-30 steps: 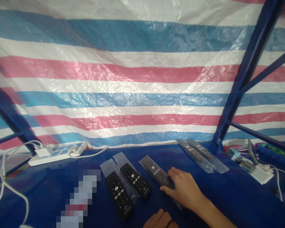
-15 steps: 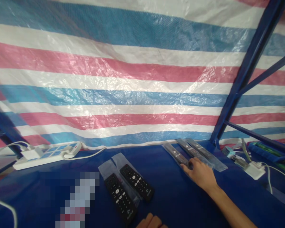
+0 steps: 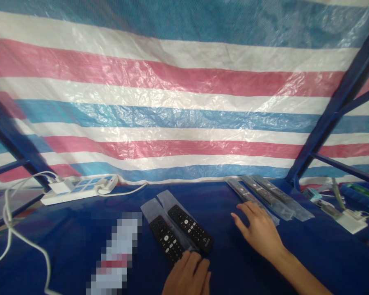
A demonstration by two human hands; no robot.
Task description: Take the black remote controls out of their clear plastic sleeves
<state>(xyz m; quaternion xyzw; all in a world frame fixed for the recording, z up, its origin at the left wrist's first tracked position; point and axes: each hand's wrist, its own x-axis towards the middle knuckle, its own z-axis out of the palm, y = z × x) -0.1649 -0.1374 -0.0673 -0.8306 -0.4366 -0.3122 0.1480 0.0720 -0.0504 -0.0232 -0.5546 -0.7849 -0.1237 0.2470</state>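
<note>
Two black remote controls with white buttons lie side by side on clear plastic sleeves. My left hand (image 3: pixel 187 274) reaches over the lower end of the left remote control (image 3: pixel 166 237), fingers bent forward and thumb hidden; a firm grip on it is not visible. Just beyond it lies the right remote control (image 3: pixel 190 228). My right hand (image 3: pixel 260 227) is open, thumb and fingers apart, palm down by the near end of a bagged remote control (image 3: pixel 242 190). Two more bagged remotes, the middle one (image 3: pixel 261 190) and the rightmost one (image 3: pixel 278 194), lie beside that one.
A white power strip (image 3: pixel 80 188) with plugs and cables sits at the back left of the blue table (image 3: pixel 110 205). A pixelated pale strip (image 3: pixel 119 246) lies at left. Adapters (image 3: pixel 352 221) and cables are at right. Blue metal posts (image 3: pixel 326 123) and a striped sheet (image 3: pixel 184 123) stand behind.
My left hand has come up from the bottom edge onto the left remote control. My right hand has drawn back from the bagged remote and spread its fingers. The view has shifted left.
</note>
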